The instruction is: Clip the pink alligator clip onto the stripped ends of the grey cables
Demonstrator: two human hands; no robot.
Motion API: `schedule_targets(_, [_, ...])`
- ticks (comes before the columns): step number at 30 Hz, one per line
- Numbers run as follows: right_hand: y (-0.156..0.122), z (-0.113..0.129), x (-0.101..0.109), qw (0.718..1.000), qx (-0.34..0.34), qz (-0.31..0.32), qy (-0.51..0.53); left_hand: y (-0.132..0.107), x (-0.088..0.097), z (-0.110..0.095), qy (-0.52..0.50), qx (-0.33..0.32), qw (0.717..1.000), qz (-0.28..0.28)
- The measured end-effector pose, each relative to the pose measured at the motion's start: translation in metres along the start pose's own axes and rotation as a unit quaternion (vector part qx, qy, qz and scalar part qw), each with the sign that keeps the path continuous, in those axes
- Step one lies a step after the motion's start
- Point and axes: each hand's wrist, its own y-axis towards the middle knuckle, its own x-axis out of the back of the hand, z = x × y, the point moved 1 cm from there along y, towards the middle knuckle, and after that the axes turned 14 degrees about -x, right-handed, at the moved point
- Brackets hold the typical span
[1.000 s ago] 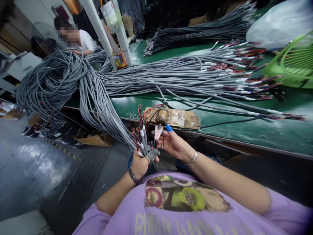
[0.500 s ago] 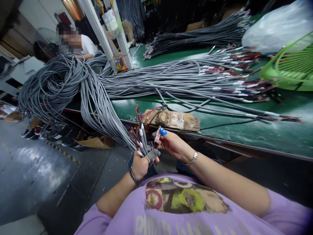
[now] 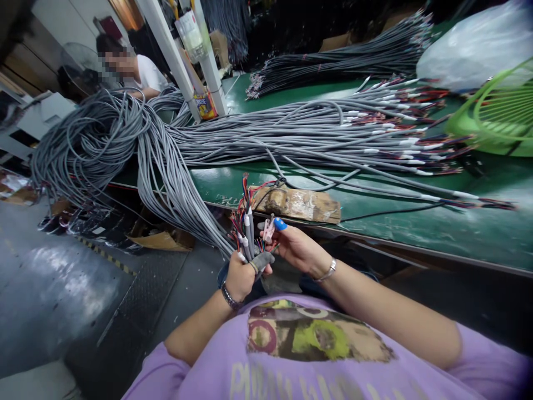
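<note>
My left hand (image 3: pixel 241 278), with a grey covering on the thumb, is closed round the ends of several grey cables (image 3: pixel 249 228). White sleeves and loose red, black and other coloured wires (image 3: pixel 245 191) stick up above the fist. Close by on the right, my right hand (image 3: pixel 297 247) pinches a small pale pink piece (image 3: pixel 269 229) between thumb and fingers. Its exact kind cannot be made out. A blue cover (image 3: pixel 280 224) sits on that thumb. Fine coloured wire ends (image 3: pixel 261 244) fan out between the two hands, near the right fingertips.
A green table (image 3: pixel 375 222) carries a long pile of grey cables (image 3: pixel 250 133) that droops off its left side. A worn wooden block (image 3: pixel 308 204) lies at the front edge. Black cables (image 3: pixel 341 64), a plastic bag (image 3: pixel 474 50) and a green basket (image 3: pixel 495 116) are behind. A person (image 3: pixel 145 75) sits back left.
The upright cable ends in my left hand have tipped a little to the right. My right hand and the pink piece have barely moved.
</note>
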Motion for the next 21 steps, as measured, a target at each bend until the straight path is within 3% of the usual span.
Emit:
schedule_targets(7, [-0.014,-0.001,0.005,0.995,-0.078,0.031,-0.051,-0.009,0.005,-0.002,0.023,-0.019,0.999,-0.021])
schedule_targets(10, [-0.023,-0.01,0.003,0.991,-0.06,0.031,-0.115,-0.013,0.009,0.0,0.047,-0.033,0.998,-0.021])
schedule_targets(16, [-0.03,-0.017,-0.005,0.971,0.023,-0.008,-0.236,-0.013,0.011,-0.004,0.106,-0.056,0.992,0.033])
schedule_targets(21, [-0.03,-0.014,-0.007,0.961,0.026,0.013,-0.276,-0.009,0.012,-0.009,0.11,-0.035,0.99,0.078])
